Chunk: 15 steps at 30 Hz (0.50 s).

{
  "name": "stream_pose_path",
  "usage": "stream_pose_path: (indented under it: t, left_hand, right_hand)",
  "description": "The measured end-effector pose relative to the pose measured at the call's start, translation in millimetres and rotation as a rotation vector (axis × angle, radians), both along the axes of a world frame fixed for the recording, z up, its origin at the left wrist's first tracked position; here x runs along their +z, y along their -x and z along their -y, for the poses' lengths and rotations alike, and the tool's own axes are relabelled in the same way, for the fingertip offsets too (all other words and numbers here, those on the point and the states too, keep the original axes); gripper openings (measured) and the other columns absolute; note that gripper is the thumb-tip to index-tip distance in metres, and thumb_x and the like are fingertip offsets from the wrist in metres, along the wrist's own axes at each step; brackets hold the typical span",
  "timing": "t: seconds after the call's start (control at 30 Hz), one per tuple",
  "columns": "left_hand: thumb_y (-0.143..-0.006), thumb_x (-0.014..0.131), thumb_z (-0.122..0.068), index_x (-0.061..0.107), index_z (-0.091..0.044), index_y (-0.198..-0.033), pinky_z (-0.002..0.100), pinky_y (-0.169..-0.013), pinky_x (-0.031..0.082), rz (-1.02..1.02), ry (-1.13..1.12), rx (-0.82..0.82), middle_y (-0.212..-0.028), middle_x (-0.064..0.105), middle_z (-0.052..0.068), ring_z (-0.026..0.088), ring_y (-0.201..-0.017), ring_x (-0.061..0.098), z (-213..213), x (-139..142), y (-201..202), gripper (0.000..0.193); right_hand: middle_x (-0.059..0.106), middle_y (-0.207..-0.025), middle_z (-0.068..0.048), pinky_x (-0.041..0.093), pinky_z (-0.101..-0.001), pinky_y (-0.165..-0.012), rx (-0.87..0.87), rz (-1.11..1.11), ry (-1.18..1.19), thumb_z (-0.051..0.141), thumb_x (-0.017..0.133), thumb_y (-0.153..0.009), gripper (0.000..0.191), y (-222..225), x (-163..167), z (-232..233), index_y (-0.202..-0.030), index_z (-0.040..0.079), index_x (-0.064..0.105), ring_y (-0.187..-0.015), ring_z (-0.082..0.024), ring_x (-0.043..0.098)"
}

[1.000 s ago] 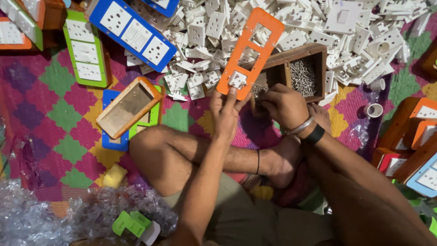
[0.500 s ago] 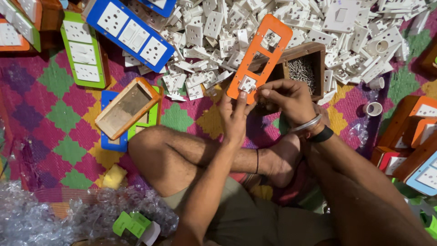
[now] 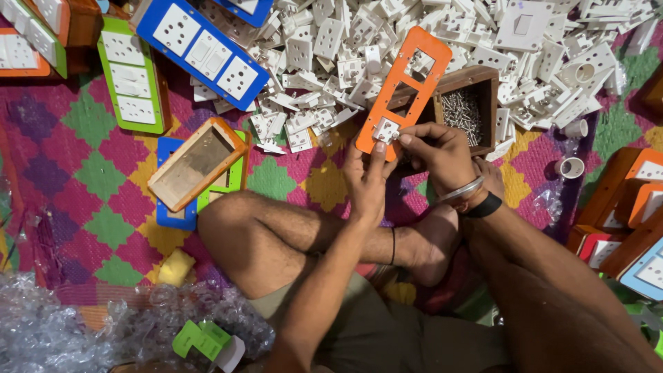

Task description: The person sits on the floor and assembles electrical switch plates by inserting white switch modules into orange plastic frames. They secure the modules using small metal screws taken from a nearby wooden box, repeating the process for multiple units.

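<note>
Currently an orange plate [image 3: 402, 86] with three cut-out windows is held tilted above a wooden box [image 3: 464, 107] of screws [image 3: 467, 114], with a pile of white sockets [image 3: 359, 48] behind. The plate's lower end is gripped by the left hand [image 3: 366, 181], thumb on its face. A small white socket [image 3: 385, 129] is pinched between the fingertips of the right hand [image 3: 442, 153] and pressed at the plate's lowest window. The plate is judged to be light, stiff plastic, best taken by its long edges; the socket, being small and smooth, could easily be dropped and is best pinched by its sides.
</note>
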<state>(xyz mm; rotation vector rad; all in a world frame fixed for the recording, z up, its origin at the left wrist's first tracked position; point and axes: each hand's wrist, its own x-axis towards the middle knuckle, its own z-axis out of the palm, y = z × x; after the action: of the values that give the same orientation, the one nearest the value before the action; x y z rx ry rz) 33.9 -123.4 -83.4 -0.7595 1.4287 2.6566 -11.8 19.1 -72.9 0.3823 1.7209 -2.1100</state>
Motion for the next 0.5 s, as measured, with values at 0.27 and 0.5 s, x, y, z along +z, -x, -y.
stream_pose_path:
  t: [0.27,0.5]
  left_hand:
    - [-0.11,0.062,-0.016,0.059,-0.004,-0.135,0.035,-0.082,0.049,0.029,-0.027,0.022,-0.126,0.061,0.007,0.016,-0.106,0.056,0.9,-5.0,-3.1,0.028]
    - [-0.104,0.06,-0.011,0.057,-0.007,-0.129,0.039,-0.097,0.06,0.019,-0.267,0.087,-0.125,0.063,0.006,0.017,-0.112,0.065,1.5,-1.4,1.1,0.026]
  right_hand:
    - [0.065,-0.099,-0.002,0.052,-0.0227,-0.071,0.033,-0.476,-0.327,0.006,0.075,-0.1,0.007,-3.2,12.8,14.1,-0.102,-0.001,0.073,-0.083,-0.008,0.064]
    - [0.061,-0.093,-0.01,0.048,-0.032,-0.062,0.109,-0.824,-0.753,0.0,0.081,-0.09,0.015,-5.8,34.3,19.4,-0.103,0.003,0.074,-0.073,-0.021,0.06]
